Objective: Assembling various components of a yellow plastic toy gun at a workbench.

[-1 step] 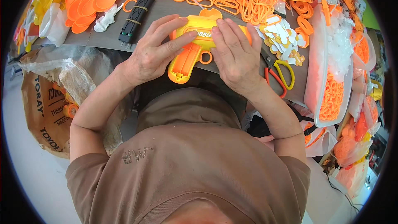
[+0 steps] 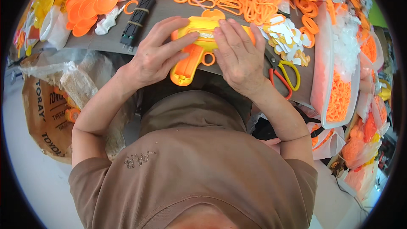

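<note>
Surface: the grey work surface (image 2: pixel 165 7) lies ahead of the person, crowded with orange parts, a black part (image 2: pixel 137 21) on the left and a tub (image 2: pixel 319 87) on the right.
Toy: the yellow-and-orange toy (image 2: pixel 202 42) is held between both hands at the near edge of the surface, its handle pointing toward the person. The step in hand looks like pressing or settling its upturned side. The next move probably calls for a firm hold at the left end and even pressure from the right fingers. Against the earlier frame, it sits slightly farther left in view and seems turned a little; nearby things shift left too, so the head may account for some of this.
Left hand: the left hand (image 2: pixel 154 57) grips the left end, fingers spread and bent over the body.
Right hand: the right hand (image 2: pixel 241 57) holds the right end, fingers nearly straight across the face; its underside is hidden.
Scissors: the scissors (image 2: pixel 274 62) lie just beside the right hand, unused.
Stickers: the sticker-like pieces (image 2: pixel 288 42) lie heaped beyond them.
Lettering: the white lettering (image 2: pixel 207 35) shows between the fingertips, slightly more covered than earlier.
</note>
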{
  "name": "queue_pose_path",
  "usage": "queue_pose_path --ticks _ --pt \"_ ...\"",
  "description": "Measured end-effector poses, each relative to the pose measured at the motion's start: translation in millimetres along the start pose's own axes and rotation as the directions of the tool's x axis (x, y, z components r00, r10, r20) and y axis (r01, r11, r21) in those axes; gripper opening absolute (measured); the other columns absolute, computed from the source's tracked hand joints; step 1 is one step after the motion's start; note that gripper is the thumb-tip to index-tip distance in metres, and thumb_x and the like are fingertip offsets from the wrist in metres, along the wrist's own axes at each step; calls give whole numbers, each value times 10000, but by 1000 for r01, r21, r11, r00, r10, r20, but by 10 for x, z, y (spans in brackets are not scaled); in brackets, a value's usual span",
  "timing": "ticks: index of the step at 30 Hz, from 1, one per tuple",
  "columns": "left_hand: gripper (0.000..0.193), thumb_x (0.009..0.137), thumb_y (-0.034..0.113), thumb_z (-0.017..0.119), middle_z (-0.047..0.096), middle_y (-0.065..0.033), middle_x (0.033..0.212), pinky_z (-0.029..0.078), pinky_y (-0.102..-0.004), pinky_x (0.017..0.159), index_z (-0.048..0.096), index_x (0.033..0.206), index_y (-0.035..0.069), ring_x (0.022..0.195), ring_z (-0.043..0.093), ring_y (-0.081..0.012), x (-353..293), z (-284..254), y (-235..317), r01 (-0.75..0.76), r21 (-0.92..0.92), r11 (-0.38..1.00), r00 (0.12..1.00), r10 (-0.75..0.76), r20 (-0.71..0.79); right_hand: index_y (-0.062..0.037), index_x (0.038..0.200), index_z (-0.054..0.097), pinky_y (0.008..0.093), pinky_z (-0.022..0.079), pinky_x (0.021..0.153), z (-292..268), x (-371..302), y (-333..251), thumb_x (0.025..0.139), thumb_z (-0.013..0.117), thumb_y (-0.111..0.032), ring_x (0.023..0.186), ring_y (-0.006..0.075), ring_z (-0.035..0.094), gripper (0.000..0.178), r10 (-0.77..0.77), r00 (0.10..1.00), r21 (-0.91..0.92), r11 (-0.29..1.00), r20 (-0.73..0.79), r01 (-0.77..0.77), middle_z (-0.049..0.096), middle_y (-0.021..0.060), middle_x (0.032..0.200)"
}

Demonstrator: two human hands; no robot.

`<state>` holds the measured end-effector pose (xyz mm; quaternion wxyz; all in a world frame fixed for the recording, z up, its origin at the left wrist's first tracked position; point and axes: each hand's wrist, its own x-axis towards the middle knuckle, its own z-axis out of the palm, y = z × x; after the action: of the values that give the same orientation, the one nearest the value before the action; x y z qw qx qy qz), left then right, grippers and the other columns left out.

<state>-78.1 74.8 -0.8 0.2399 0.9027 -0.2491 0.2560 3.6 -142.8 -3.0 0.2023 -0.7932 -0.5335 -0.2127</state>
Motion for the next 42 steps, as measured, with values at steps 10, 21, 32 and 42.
queue_pose_path --ticks 10,21,32,42 --pt "466 806 -8 630 537 -130 1180 461 -287 849 435 1230 -21 1012 558 -174 -46 300 102 390 -573 721 841 -532 -97 -12 1318 328 330 425 948 -113 92 -130 816 592 -28 1131 196 474 567 699 714 995 42 37 -93 457 122 1240" --pt "261 885 61 547 577 -83 1104 440 -294 872 525 1144 31 996 539 -132 9 -40 21 651 -499 571 658 -753 -2 -32 1067 497 418 377 823 41 679 -608 682 606 -121 910 313 490 409 157 965 141 982 -210 -129 474 163 975" --pt "464 721 196 722 557 -150 1167 399 -397 910 586 1134 33 1061 513 -312 283 -115 174 149 62 987 989 -150 5 -11 903 609 366 486 728 -213 270 362 764 594 -30 832 275 601 142 211 942 222 963 -260 -155 611 105 913" --pt "383 697 132 712 598 -101 1116 431 -400 849 642 1066 63 996 558 -299 344 40 104 65 53 997 997 -67 37 -42 891 634 356 433 809 -349 -25 1432 805 606 -92 964 256 517 104 229 943 -98 972 242 -212 561 69 971"
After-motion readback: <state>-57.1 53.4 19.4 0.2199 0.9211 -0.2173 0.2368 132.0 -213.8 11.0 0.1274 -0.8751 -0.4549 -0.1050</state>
